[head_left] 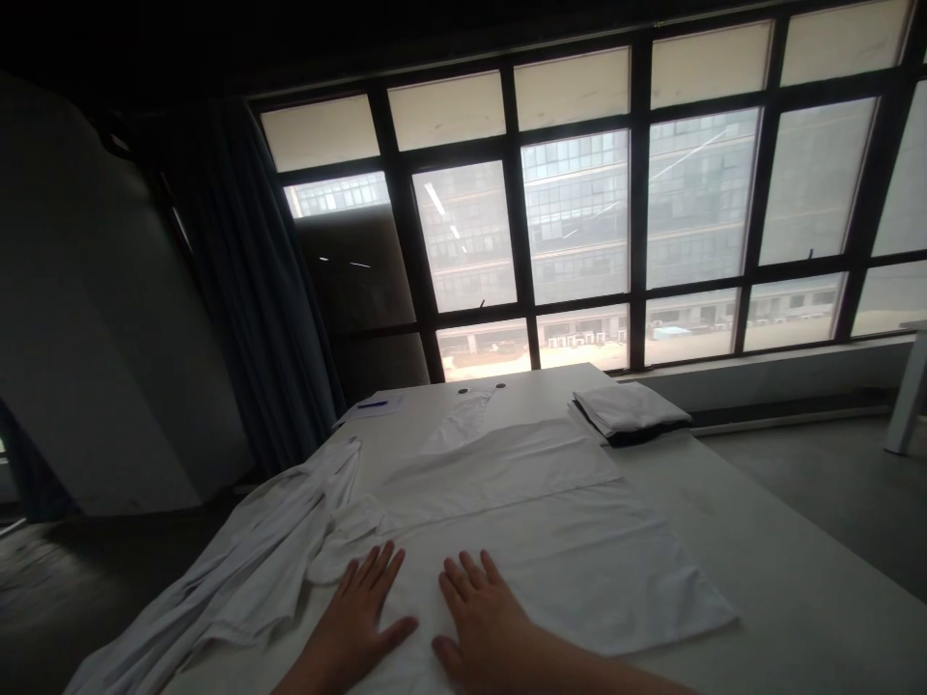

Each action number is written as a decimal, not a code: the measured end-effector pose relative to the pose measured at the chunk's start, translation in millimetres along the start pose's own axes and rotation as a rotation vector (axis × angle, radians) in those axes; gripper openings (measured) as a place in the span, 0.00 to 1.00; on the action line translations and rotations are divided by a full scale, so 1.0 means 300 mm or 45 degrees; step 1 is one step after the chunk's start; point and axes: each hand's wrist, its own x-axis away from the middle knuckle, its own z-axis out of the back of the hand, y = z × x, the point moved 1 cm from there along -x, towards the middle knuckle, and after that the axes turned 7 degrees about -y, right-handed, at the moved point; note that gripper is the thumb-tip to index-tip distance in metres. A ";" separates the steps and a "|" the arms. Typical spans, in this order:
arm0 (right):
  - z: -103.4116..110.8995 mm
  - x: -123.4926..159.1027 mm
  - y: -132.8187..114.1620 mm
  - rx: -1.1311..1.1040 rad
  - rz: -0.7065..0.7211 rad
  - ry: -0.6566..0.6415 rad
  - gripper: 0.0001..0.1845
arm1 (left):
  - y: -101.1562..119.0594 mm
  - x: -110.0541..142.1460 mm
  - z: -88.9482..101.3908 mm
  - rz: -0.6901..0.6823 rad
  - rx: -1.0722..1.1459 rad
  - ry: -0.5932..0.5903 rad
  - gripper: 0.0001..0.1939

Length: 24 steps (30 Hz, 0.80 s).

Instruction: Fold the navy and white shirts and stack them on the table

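Soft matt against hard gloss

On my feed, the spread garment (579, 550) looks like thin cloth, matt and fairly smooth, with soft creases. I see the same dull fabric finish on the crumpled pile (246, 560) and the folded bundle (630, 407). The tabletop (789, 579) reads smooth, with a faint sheen. Further off, I make out a paper sheet (392, 409), a matt cloth curtain (250, 261) and glossy glass panes (579, 217).
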 end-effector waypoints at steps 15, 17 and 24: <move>0.292 0.596 0.659 0.473 -0.771 0.145 0.45 | -0.009 0.018 -0.033 -0.160 -0.097 0.143 0.38; 0.272 0.648 0.676 0.503 -0.753 0.176 0.44 | 0.014 0.039 -0.022 -0.222 -0.112 0.161 0.38; 0.182 0.823 0.664 0.538 -0.712 0.200 0.40 | 0.034 0.153 -0.032 -0.329 -0.072 -0.010 0.45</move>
